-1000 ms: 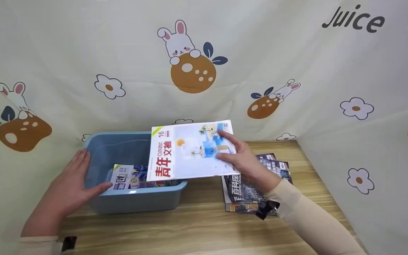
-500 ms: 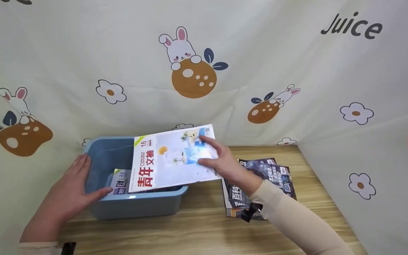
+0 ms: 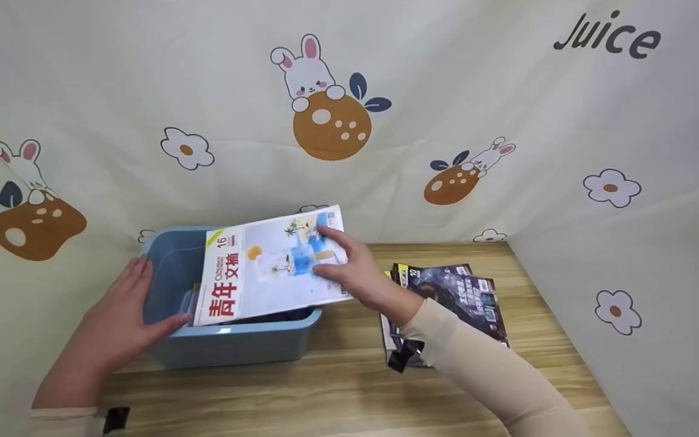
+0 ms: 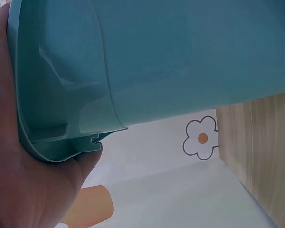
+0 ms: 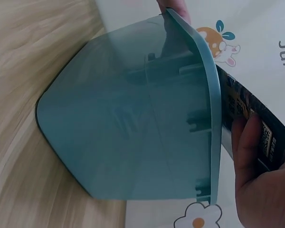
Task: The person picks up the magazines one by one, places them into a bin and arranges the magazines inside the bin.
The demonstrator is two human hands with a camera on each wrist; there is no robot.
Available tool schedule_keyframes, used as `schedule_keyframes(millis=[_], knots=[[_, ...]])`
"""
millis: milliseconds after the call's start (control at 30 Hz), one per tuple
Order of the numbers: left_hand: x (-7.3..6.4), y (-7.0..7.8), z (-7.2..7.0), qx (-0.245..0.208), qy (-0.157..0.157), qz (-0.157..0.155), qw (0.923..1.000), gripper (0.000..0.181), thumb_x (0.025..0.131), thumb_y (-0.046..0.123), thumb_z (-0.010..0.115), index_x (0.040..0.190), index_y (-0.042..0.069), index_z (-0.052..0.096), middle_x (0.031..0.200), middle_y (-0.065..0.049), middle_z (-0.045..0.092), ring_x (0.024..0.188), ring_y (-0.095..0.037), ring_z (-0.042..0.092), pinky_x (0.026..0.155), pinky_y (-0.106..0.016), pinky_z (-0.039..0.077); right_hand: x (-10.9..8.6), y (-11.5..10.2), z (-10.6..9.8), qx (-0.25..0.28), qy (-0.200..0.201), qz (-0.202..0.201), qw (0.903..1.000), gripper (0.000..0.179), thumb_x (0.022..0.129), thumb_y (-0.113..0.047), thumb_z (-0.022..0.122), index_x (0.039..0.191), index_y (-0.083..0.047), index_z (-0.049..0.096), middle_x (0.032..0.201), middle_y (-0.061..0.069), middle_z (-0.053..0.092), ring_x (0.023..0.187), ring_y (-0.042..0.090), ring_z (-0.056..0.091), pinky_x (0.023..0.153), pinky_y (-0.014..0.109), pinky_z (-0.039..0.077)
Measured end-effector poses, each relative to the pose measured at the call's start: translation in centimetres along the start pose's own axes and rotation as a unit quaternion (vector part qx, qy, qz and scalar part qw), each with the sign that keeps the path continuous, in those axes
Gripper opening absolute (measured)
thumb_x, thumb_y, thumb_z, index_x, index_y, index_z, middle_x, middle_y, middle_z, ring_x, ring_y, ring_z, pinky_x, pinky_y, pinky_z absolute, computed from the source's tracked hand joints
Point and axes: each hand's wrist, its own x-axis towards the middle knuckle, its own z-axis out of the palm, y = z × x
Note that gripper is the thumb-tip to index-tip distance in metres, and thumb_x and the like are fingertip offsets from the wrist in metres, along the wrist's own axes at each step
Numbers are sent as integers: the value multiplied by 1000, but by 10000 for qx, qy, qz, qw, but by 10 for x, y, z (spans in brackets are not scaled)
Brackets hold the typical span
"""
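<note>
The white magazine (image 3: pixel 283 288) has been shifted leftward and is now held mostly above the blue bin (image 3: pixel 237 349), its right edge past the rim; the cover shown inside earlier is almost hidden. It is pinched by the fingers of the right hand (image 3: pixel 364 273) (the underside is also touched, per the right wrist view), so the transfer is judged only part done. The bin's rim is gripped by the left hand's (image 3: pixel 116 318) fingers. On the tabletop (image 3: pixel 331 385), more of the dark magazine pile (image 3: pixel 462 297) has been uncovered.
</note>
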Motion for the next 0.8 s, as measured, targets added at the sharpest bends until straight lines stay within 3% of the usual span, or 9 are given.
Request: schedule_keyframes(millis=[267,800], knots=[[0,1,0,54,28,50,10000,132,93,82,66,170,-12,15,178,-37,8,166,-55,4,116,-86,24,7,-2,23,-64,-74,238,9997,87,92,10,80,169,-16,48,124,18,73,89,27,80,82,39,69],[1,1,1,70,60,9,10000,133,93,82,67,171,-12,14,178,-37,9,166,-55,4,117,-85,25,22,-5,55,-622,-192,55,9979,84,92,3,84,166,-22,52,129,9,70,90,24,79,82,36,68]])
